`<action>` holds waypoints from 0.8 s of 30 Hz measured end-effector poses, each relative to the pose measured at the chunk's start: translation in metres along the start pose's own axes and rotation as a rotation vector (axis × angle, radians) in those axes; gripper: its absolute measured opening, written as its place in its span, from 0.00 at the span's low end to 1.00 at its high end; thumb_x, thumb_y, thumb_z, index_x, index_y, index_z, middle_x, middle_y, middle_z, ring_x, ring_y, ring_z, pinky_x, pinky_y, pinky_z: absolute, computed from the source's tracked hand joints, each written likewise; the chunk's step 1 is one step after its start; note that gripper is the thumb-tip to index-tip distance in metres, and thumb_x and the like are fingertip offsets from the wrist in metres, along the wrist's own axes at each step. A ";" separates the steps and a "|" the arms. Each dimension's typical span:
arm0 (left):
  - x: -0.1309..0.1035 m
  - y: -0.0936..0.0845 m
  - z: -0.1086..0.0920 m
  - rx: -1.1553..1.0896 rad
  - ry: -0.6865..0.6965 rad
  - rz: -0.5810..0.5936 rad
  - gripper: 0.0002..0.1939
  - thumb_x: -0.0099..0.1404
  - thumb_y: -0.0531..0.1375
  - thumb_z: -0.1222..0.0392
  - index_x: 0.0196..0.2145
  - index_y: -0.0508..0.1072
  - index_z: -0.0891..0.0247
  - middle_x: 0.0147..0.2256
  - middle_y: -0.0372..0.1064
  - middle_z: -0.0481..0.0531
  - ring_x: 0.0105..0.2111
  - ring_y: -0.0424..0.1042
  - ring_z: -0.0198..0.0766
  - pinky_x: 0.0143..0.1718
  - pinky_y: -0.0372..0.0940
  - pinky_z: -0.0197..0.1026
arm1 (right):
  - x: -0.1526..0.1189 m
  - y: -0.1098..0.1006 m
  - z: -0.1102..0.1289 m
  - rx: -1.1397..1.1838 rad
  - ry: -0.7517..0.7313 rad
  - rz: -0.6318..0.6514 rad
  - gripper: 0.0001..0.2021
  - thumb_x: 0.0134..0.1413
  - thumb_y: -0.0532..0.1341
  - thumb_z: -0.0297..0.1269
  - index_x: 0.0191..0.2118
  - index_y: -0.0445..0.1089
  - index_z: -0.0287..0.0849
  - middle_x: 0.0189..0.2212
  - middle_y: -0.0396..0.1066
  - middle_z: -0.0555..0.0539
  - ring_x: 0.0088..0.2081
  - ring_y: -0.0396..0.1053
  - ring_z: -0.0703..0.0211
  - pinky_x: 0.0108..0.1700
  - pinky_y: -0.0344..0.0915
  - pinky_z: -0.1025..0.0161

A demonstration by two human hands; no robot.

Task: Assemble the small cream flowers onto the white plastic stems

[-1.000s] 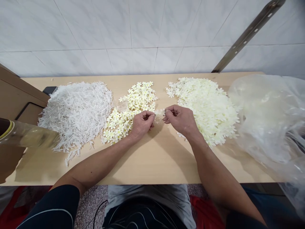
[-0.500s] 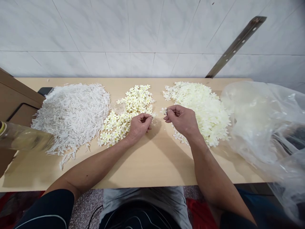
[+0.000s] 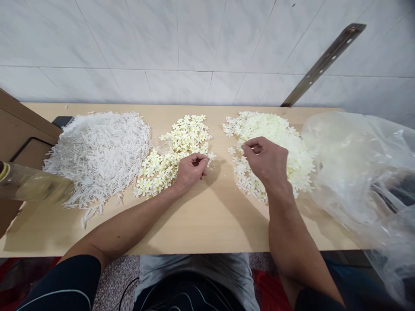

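My left hand (image 3: pixel 191 170) is closed in a pinch at the middle of the table, with a small white artificial flower (image 3: pixel 212 156) at its fingertips. Beneath and behind it spreads a heap of little flowers with yellow centres (image 3: pixel 186 137). My right hand (image 3: pixel 267 162) is over the near left part of a larger pile of pale cream flowers (image 3: pixel 275 125), thumb and forefinger brought together. Whatever may be between those fingers is too small to make out. A single loose flower (image 3: pixel 231 150) lies just left of the right fingertips.
A big mound of thin white sticks (image 3: pixel 103 151) covers the table's left side. Beside it are a clear plastic bottle (image 3: pixel 39 183) and a dark flat object (image 3: pixel 62 121). A clear plastic bag (image 3: pixel 353 172) fills the right end. A slotted metal bar (image 3: pixel 324 65) leans on the tiled wall.
My right hand has moved right, from the gap beside my left hand to the cream flower pile. My left hand keeps its place and its pinch.
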State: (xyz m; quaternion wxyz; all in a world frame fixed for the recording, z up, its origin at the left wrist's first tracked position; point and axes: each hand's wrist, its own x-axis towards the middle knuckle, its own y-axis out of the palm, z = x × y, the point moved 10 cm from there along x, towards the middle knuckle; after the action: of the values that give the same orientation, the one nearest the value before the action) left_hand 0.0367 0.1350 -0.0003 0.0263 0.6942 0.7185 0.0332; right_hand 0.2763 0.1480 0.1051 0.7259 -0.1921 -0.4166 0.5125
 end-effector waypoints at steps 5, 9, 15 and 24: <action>0.000 0.002 0.001 -0.026 0.006 0.021 0.13 0.61 0.66 0.52 0.36 0.78 0.65 0.19 0.70 0.47 0.19 0.68 0.32 0.20 0.65 0.33 | 0.012 -0.046 -0.025 -0.333 0.026 -0.141 0.14 0.54 0.59 0.24 0.42 0.78 0.42 0.45 0.77 0.35 0.37 0.76 0.50 0.51 0.67 0.49; -0.001 0.003 0.001 -0.031 -0.003 0.025 0.14 0.60 0.67 0.51 0.36 0.78 0.65 0.19 0.69 0.47 0.19 0.68 0.32 0.21 0.65 0.33 | 0.003 -0.051 -0.009 -0.225 -0.016 -0.212 0.11 0.59 0.61 0.31 0.45 0.79 0.43 0.43 0.78 0.39 0.30 0.72 0.56 0.48 0.69 0.52; -0.001 0.002 0.002 0.003 -0.012 0.008 0.14 0.61 0.67 0.50 0.36 0.78 0.65 0.19 0.69 0.47 0.16 0.66 0.31 0.19 0.63 0.33 | -0.032 0.037 0.063 0.081 -0.361 0.176 0.13 0.63 0.65 0.47 0.44 0.79 0.45 0.39 0.79 0.44 0.29 0.69 0.58 0.39 0.68 0.58; -0.001 0.004 0.001 0.022 -0.002 0.024 0.12 0.61 0.66 0.52 0.36 0.78 0.64 0.18 0.69 0.46 0.16 0.65 0.31 0.19 0.63 0.33 | -0.037 0.063 0.058 0.100 -0.358 0.236 0.10 0.65 0.64 0.44 0.41 0.79 0.45 0.39 0.79 0.45 0.31 0.71 0.57 0.40 0.67 0.59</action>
State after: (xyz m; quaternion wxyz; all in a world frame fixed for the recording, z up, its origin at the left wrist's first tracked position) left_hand 0.0406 0.1343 -0.0014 0.0190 0.7031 0.7103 0.0250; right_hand 0.1882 0.1312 0.0791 0.5838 -0.1092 -0.4878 0.6398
